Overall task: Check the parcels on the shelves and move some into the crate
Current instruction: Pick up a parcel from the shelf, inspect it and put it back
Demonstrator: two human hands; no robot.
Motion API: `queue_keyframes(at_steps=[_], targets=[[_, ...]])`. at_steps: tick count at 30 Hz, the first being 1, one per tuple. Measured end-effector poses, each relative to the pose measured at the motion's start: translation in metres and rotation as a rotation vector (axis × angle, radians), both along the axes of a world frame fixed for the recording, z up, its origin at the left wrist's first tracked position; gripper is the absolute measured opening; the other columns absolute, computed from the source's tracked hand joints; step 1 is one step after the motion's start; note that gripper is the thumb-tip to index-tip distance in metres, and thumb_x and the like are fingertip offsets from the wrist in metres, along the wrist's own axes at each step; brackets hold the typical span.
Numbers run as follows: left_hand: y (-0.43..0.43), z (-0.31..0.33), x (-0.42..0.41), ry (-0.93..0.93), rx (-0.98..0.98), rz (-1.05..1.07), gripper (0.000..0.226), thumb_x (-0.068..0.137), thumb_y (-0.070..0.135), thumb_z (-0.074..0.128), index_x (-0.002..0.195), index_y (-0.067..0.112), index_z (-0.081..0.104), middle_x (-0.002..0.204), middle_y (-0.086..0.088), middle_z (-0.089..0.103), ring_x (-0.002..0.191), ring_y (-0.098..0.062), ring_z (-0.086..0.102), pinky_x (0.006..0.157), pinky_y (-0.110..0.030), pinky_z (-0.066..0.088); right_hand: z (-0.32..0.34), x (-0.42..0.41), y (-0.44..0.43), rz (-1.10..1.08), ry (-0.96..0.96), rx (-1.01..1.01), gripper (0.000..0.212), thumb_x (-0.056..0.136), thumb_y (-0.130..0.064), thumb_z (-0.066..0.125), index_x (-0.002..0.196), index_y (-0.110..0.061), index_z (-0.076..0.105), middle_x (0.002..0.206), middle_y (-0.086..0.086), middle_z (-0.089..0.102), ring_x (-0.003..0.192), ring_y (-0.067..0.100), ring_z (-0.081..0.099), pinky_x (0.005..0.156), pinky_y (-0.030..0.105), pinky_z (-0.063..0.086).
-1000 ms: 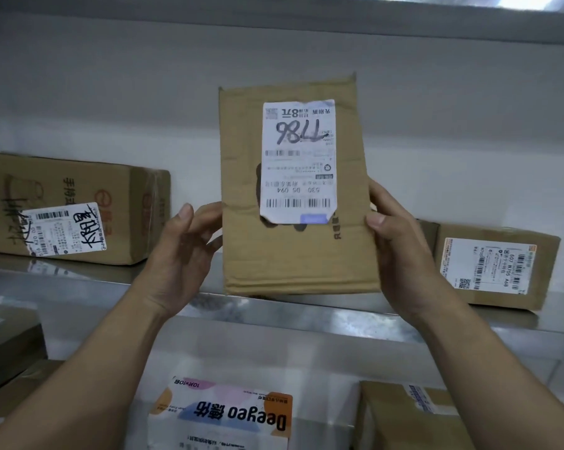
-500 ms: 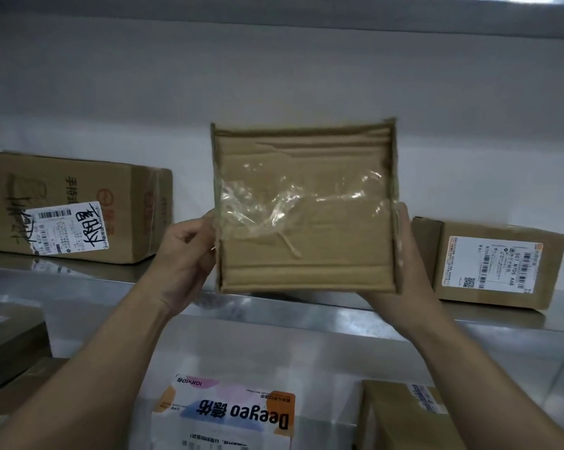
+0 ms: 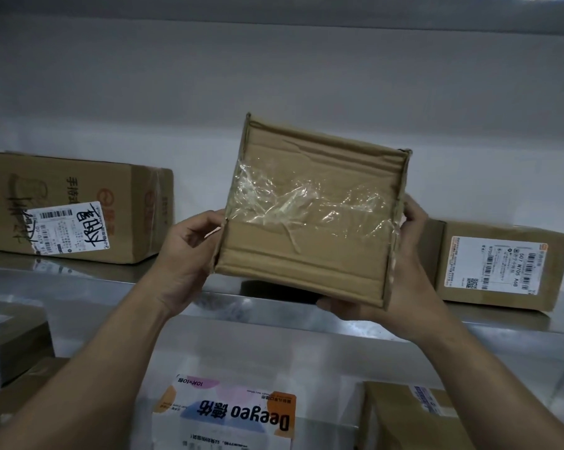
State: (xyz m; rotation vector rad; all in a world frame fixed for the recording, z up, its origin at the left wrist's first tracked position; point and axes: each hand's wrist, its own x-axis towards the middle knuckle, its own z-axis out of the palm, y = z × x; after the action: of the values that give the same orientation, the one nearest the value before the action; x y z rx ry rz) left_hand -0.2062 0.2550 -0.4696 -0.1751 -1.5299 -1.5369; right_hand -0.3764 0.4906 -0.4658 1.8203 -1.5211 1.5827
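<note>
- Holding the parcel [image 3: 309, 222] between them, the left hand [image 3: 189, 254] curls round its 9 o'clock edge and the right hand [image 3: 400, 287] cups its 4 o'clock corner from beneath.
- The parcel hangs above the shelf [image 3: 79, 280] lip, taped face toward the camera, nearly square, tilted clockwise.
- A large box [image 3: 79, 206] sits at 9 o'clock and a labelled box [image 3: 501, 264] at 3 o'clock, both apart from it.
- Open room lies toward 6 o'clock; no crate shows.

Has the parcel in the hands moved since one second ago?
Yes. The held parcel has turned over: its taped side now faces the camera, and its right edge sits nearer the right shelf box.
</note>
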Motion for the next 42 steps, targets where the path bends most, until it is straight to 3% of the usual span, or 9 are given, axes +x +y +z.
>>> queue_keyframes(at_steps=[3,10,14,17,22,27,31,36,42], targets=[[0.001,0.001,-0.001,-0.006,0.008,0.012,0.101,0.034,0.068,0.1,0.105,0.003,0.07,0.103,-0.003,0.08,0.097,-0.015,0.074,0.089,-0.027,0.059,0.005,0.002,0.002,0.075,0.053,0.082,0.168,0.054,-0.017,0.104,0.155,-0.044,-0.028,0.172,0.006,0.025,0.155,0.021,0.039,0.118,0.029,0.043],[0.011,0.006,0.0,-0.053,0.036,0.016,0.101,0.017,0.072,0.099,0.097,0.014,0.077,0.099,0.0,0.081,0.093,-0.014,0.077,0.085,-0.029,0.064,0.002,0.008,0.004,0.11,0.068,0.114,0.161,0.066,-0.027,0.098,0.155,-0.029,-0.035,0.162,0.013,0.041,0.147,0.013,0.049,0.116,0.021,0.041],[0.019,0.012,0.003,-0.125,0.011,0.034,0.118,0.009,0.079,0.093,0.107,0.017,0.07,0.096,0.004,0.081,0.096,-0.012,0.076,0.078,-0.026,0.063,0.0,0.01,0.003,0.119,-0.036,0.114,0.163,0.06,-0.057,0.098,0.161,0.008,-0.012,0.155,0.005,0.051,0.137,0.014,0.059,0.11,0.032,0.053],[0.02,0.011,0.007,-0.172,0.025,-0.026,0.125,0.006,0.081,0.092,0.114,0.025,0.065,0.088,0.009,0.081,0.084,-0.01,0.076,0.073,-0.028,0.064,-0.002,0.01,-0.003,0.054,0.043,-0.006,0.147,0.072,-0.048,0.094,0.162,-0.007,-0.015,0.154,0.011,0.047,0.139,0.013,0.056,0.116,0.031,0.047],[0.009,0.007,0.007,-0.132,-0.116,-0.047,0.105,0.052,0.083,0.086,0.145,0.043,0.057,0.142,0.0,0.066,0.131,-0.028,0.064,0.107,-0.056,0.051,0.0,0.018,-0.002,-0.087,-0.163,-0.097,0.149,0.065,-0.09,0.074,0.158,0.014,0.024,0.149,0.013,0.057,0.125,-0.011,0.058,0.102,0.013,0.049],[0.003,0.0,0.004,-0.045,-0.109,0.028,0.119,0.053,0.062,0.099,0.153,0.021,0.05,0.143,-0.01,0.066,0.137,-0.036,0.058,0.108,-0.053,0.051,-0.001,0.024,-0.012,0.136,-0.455,-0.253,0.127,0.072,-0.071,0.086,0.164,-0.045,0.003,0.15,0.012,0.06,0.128,0.029,0.068,0.092,0.064,0.06],[0.003,-0.001,0.0,-0.03,0.004,0.075,0.108,0.049,0.067,0.098,0.139,0.02,0.06,0.131,-0.002,0.075,0.124,-0.024,0.07,0.096,-0.039,0.06,-0.003,0.026,-0.012,0.213,-0.629,-0.181,0.086,0.079,-0.059,0.075,0.147,-0.029,0.031,0.134,0.004,0.07,0.12,0.032,0.072,0.079,0.06,0.064],[0.006,0.004,0.006,-0.154,0.106,-0.096,0.085,0.036,0.068,0.097,0.113,0.034,0.082,0.117,-0.001,0.08,0.103,-0.02,0.078,0.072,-0.034,0.065,-0.005,0.008,-0.007,-0.033,-0.641,0.085,0.08,0.071,-0.083,0.061,0.128,-0.026,0.056,0.122,-0.007,0.077,0.118,0.012,0.071,0.102,0.049,0.058],[0.009,0.01,0.001,-0.216,0.091,-0.09,0.083,0.058,0.051,0.084,0.134,0.023,0.064,0.112,-0.001,0.081,0.093,-0.016,0.079,0.065,-0.027,0.062,0.008,-0.016,0.001,-0.006,-0.655,0.025,0.073,0.071,-0.061,0.076,0.135,-0.042,0.048,0.128,0.001,0.075,0.119,0.023,0.073,0.104,0.053,0.056]])
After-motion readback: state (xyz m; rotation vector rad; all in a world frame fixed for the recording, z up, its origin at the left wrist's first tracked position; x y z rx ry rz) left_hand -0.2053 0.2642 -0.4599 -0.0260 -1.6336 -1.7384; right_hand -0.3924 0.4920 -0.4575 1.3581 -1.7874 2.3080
